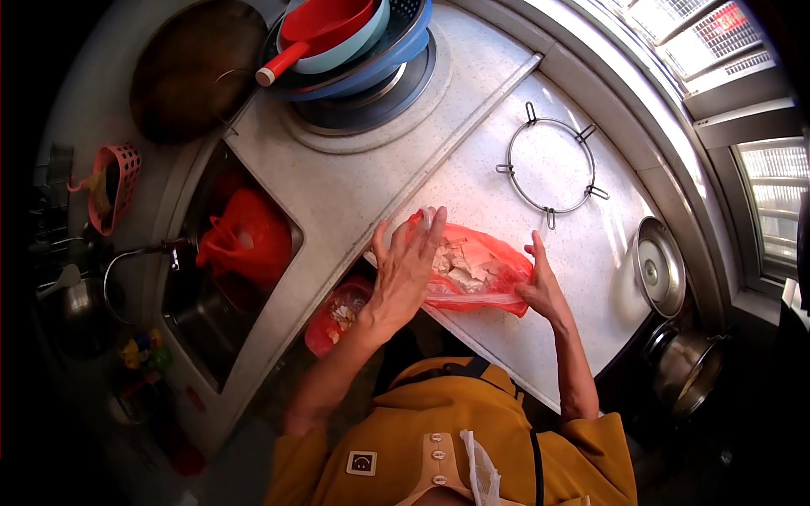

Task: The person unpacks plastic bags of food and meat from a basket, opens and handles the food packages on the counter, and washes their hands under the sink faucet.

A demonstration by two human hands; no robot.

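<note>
A red plastic bag point(468, 266) lies open on the speckled white counter, with pale, flat broken pieces point(462, 263) inside it. At the bag's left end is my left hand point(403, 274), its fingers spread over the edge. My right hand point(544, 282) is at the right end, thumb against the plastic and index finger raised apart. Below the counter edge, left of my left wrist, a red container or bag point(339, 316) has small light scraps in it.
A round wire rack point(551, 164) stands behind the bag. To its right, a metal lid point(660, 267) leans by the window wall, above a pot point(688, 371). Stacked basins point(350, 72) are at the back left. The sink point(207, 325) holds another red bag point(246, 236).
</note>
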